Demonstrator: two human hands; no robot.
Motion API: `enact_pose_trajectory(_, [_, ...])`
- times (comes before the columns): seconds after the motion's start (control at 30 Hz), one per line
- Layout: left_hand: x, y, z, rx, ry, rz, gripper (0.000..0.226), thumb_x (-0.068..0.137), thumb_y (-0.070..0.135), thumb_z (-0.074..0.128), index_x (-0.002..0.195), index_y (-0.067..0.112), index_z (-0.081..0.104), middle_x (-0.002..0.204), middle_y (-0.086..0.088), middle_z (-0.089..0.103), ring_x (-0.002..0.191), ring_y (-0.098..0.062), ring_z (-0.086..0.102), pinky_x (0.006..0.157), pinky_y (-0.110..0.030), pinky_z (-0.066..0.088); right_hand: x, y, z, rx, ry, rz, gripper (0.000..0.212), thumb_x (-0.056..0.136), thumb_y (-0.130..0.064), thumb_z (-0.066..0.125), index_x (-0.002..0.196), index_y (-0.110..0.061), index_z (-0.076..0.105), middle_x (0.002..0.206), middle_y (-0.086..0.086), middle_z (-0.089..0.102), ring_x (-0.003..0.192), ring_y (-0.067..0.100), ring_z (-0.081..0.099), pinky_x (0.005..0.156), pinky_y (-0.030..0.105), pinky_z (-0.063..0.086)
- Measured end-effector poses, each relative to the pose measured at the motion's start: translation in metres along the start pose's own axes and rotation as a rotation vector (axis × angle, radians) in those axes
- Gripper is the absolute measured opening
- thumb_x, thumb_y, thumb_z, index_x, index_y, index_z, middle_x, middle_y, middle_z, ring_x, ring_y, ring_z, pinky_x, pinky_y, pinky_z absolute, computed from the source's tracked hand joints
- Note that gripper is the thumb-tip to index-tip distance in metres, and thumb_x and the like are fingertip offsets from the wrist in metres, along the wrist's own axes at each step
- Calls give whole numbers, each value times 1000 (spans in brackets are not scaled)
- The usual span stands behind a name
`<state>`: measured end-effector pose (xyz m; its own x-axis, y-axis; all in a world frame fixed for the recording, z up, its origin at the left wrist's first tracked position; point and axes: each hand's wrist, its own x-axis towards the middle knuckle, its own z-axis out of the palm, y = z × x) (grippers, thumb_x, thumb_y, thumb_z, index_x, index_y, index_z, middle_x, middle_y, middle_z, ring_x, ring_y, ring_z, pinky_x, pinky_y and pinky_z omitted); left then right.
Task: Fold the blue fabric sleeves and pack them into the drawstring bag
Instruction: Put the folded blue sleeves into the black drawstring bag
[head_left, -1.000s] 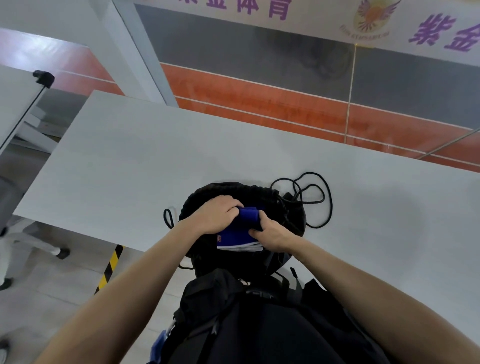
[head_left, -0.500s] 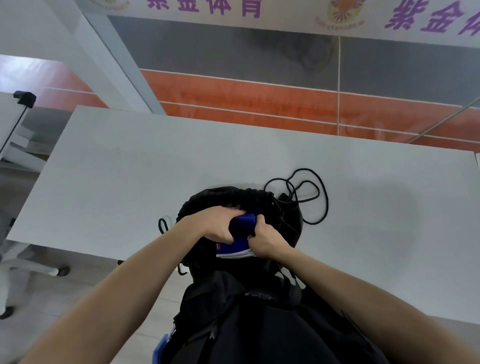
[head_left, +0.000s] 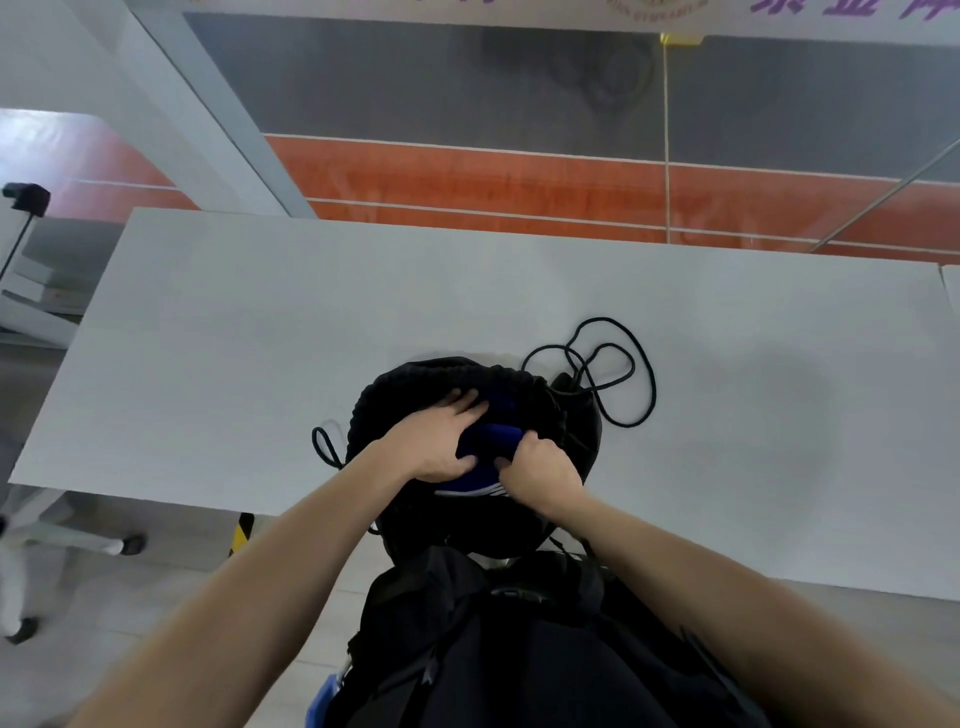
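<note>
Well, from the head view, the white rectangular worktop (head_left: 234, 338) stretches from side to side, and a soft black drawstring bag (head_left: 415, 376) sits at its near edge, about midway along, with its lower part hanging over that edge. The bag's mouth gapes upward. Down in that mouth lies the bundle of folded blue fabric sleeves (head_left: 498, 434). A few white stripes show along the bundle's near side.

The person's left grip (head_left: 434, 441) lies over the left half of the bundle. Its fingers reach into the bag toward the far rim, and its thumb is tucked against the near side of the blue cloth, so it clasps the sleeves. The right grip (head_left: 543, 470) is balled up tight at the right end of the bundle, with its fingers curled in on the blue fabric. How much of the bag's rim it catches too, I cannot tell.

A thin black cord (head_left: 631, 364) runs from the bag's right side and lies in loose loops on the worktop, toward the far edge. A smaller loop pokes out on the bag's left. Behind the worktop rises an orange and grey wall (head_left: 467, 176).
</note>
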<state>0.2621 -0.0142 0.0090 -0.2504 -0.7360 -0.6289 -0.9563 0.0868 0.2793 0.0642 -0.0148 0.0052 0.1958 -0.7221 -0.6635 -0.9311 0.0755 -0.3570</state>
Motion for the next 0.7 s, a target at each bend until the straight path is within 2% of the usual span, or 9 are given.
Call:
enact_pose_trajectory(0.07, [0,2,12,66,51,-17,99,100,56,63,178,26,10,186,0,4,172,-21,6,137,-46,22,-9,10,10,-176,261,-228,53,99,-44,70,136,-10,53,127,12,68,114,37,71,93,46,57])
enact_pose_trajectory(0.13, [-5,5,23,97,152,-63,97,99,56,63,177,22,16,186,-3,11,172,-21,10,136,-48,23,-15,22,17,-295,409,-522,63,94,-43,73,145,-10,56,145,12,61,136,35,60,111,49,52])
enact_pose_trajectory(0.23, [-24,13,30,140,363,-57,83,95,51,68,166,15,45,174,-9,44,163,-26,37,127,-47,39,-6,39,25,-393,347,-770,56,97,-41,71,146,-14,66,166,10,52,160,32,41,128,54,38])
enact_pose_trajectory(0.3, [-40,16,38,135,418,-46,80,91,53,72,160,18,53,167,-8,52,153,-27,49,119,-46,47,1,41,30,-423,286,-749,53,101,-46,65,146,-17,69,169,8,49,162,31,37,129,53,38])
enact_pose_trajectory(0.4, [-51,15,54,48,378,-71,84,94,52,75,168,25,44,179,-4,34,156,-28,46,120,-47,50,2,34,35,-461,274,-668,54,103,-44,64,149,-16,66,169,9,48,161,34,38,128,53,39])
enact_pose_trajectory(0.5, [-28,10,47,19,328,-61,84,101,39,74,173,29,32,185,-1,18,163,-29,37,129,-44,40,2,19,34,-499,337,-545,56,106,-37,59,155,-10,59,171,15,43,160,39,37,128,55,38])
enact_pose_trajectory(0.6, [5,5,20,69,316,3,82,106,28,69,175,29,26,186,-2,12,168,-28,25,135,-42,28,7,1,26,-539,328,-415,63,108,-34,53,163,-3,45,171,21,39,158,45,37,125,58,39])
enact_pose_trajectory(0.67, [15,4,4,196,323,74,76,104,26,70,172,28,35,184,-5,19,169,-28,24,135,-43,26,10,-10,8,-458,324,-397,56,107,-41,55,149,-6,63,155,18,57,143,41,52,113,53,50])
enact_pose_trajectory(0.7, [13,4,-3,243,351,111,71,101,25,73,166,27,46,181,-7,29,166,-29,29,133,-45,28,11,-12,-7,-370,364,-412,48,105,-44,56,131,-8,75,137,15,68,128,38,61,102,49,55])
